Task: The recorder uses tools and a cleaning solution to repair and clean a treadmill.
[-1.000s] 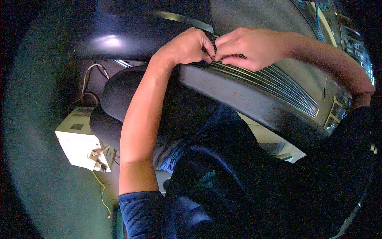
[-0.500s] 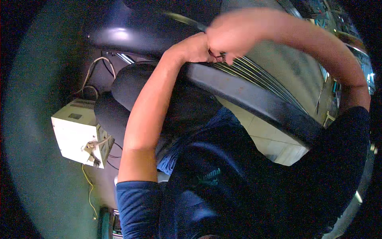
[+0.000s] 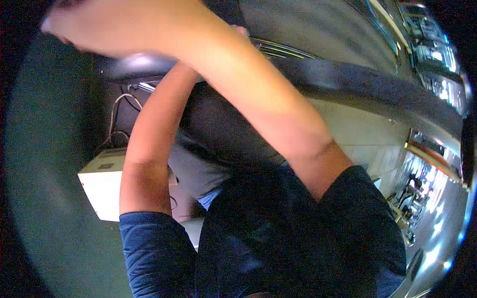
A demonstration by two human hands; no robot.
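Note:
My right arm reaches across to the far left, over my left forearm. My right hand [image 3: 74, 25] is at the upper left edge, smeared by motion; I cannot make out its fingers or anything in it. Behind that arm, my left hand [image 3: 242, 31] is mostly hidden, and only a small piece shows beside a row of thin, shiny parallel strands or rods [image 3: 285, 48]. These strands run along a long dark bar [image 3: 328, 74] in front of me. A rounded, glossy black surface [image 3: 134, 65] lies below my right forearm.
A pale metal box [image 3: 102, 186] stands low on the left, with a light cable [image 3: 113, 111] looping above it. A broad grey surface [image 3: 308, 22] stretches beyond the bar. Pale floor tiles [image 3: 357, 129] show under the bar, and blurred, shiny machinery [image 3: 437, 54] stands at the far right.
My right hand has swung from beside my left hand far to the upper left, crossing over it. The view has shifted, and more of the right side shows.

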